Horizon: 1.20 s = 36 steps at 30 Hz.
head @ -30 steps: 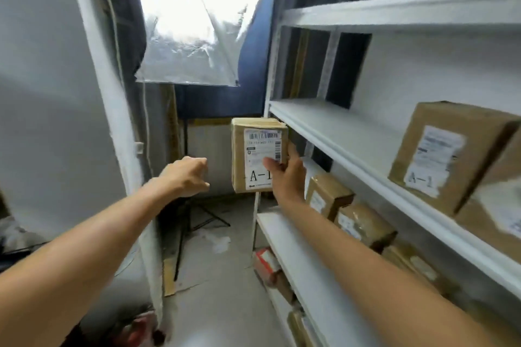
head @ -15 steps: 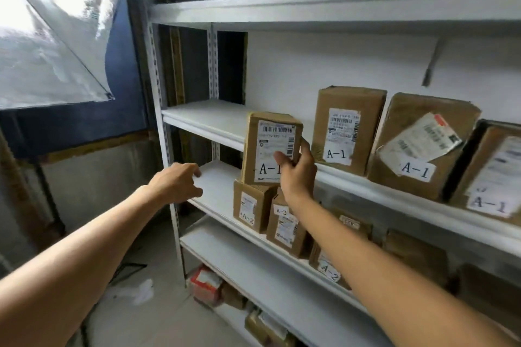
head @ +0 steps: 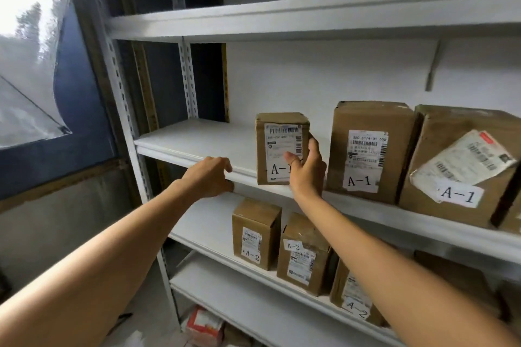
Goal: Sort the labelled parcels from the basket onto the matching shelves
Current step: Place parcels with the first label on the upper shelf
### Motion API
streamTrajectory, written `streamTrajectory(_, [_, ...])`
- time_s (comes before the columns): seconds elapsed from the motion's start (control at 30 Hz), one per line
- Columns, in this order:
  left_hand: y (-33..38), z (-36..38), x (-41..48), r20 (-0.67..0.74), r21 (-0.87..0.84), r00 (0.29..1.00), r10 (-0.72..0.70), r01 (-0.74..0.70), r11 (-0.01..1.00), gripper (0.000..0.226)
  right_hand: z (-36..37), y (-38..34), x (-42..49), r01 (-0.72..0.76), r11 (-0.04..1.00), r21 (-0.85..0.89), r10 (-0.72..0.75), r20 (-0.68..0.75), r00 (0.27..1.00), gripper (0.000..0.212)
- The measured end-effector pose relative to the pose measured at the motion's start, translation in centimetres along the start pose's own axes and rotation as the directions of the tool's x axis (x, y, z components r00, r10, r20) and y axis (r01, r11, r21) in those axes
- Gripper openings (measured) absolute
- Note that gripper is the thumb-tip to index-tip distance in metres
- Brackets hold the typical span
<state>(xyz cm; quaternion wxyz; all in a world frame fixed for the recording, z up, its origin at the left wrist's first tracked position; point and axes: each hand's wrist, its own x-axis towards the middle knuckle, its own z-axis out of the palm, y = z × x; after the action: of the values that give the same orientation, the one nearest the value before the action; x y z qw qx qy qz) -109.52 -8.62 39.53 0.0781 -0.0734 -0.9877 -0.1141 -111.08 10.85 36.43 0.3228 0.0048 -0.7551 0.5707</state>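
My right hand (head: 306,170) grips a small brown parcel (head: 277,136) marked A-1, thumb on its front label and fingers round its right side. The parcel stands upright at the front edge of the middle shelf (head: 197,141), just left of two bigger A-1 parcels (head: 369,149) (head: 462,166). My left hand (head: 208,177) hovers with loosely curled fingers at that shelf's front lip, holding nothing. The basket is out of view.
The shelf below (head: 203,231) carries several brown parcels marked A-2 (head: 255,234). A red-and-white box (head: 204,324) lies at the bottom. The top shelf (head: 282,20) runs overhead. A slotted upright post (head: 127,110) stands left, beside a window.
My view swung right from the window to face the shelves. My right hand carried the A-1 parcel up to the middle shelf's edge. My left hand moved up to the shelf lip.
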Motion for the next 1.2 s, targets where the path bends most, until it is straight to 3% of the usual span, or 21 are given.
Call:
streamTrajectory(0.23, [-1.6,0.4,3.7,0.054,-0.039,0.994,0.096,-0.094,0.995,0.043,2.5,2.5,2.0,-0.032,0.996,-0.081,0.021,-0.130,0.991,0.054])
streamTrajectory(0.43, [-1.6,-0.2,5.1,0.074,-0.120,0.979,0.191,-0.181,0.976,0.041,3.3,2.8,2.2,-0.131,0.991,-0.027,0.120,-0.254,0.960,0.054])
streamTrajectory(0.53, [-1.8,-0.5,5.5,0.076,-0.137,0.966,0.248,-0.236,0.962,0.039,3.2,2.6,2.0,-0.155,0.987,-0.052,0.137,-0.257,0.957,0.055])
streamTrajectory(0.7, [-1.5,-0.3,5.8,0.080,-0.150,0.949,0.305,-0.292,0.945,0.039,2.7,1.2,1.2,-0.272,0.958,-0.092,0.244,-0.239,0.940,0.078])
streamTrajectory(0.9, [0.5,0.4,6.0,0.071,-0.129,0.931,0.357,-0.346,0.929,0.041,1.0,-0.4,-0.1,-0.199,0.911,-0.361,0.080,-0.319,0.944,0.050])
streamTrajectory(0.97, [1.0,0.6,5.9,0.072,-0.113,0.930,0.360,-0.351,0.930,0.042,0.7,-0.8,-0.5,-0.136,0.918,-0.374,0.042,-0.248,0.968,0.038])
streamTrajectory(1.07, [1.0,0.5,5.6,0.069,-0.099,0.939,0.338,-0.331,0.938,0.042,1.0,-1.3,-0.6,-0.014,0.862,-0.507,0.042,0.043,0.998,0.032])
streamTrajectory(1.2, [-1.0,-0.2,4.7,0.077,0.004,0.964,0.254,-0.255,0.967,0.043,3.3,-1.9,-0.6,0.198,0.773,-0.603,0.081,0.404,0.911,0.048])
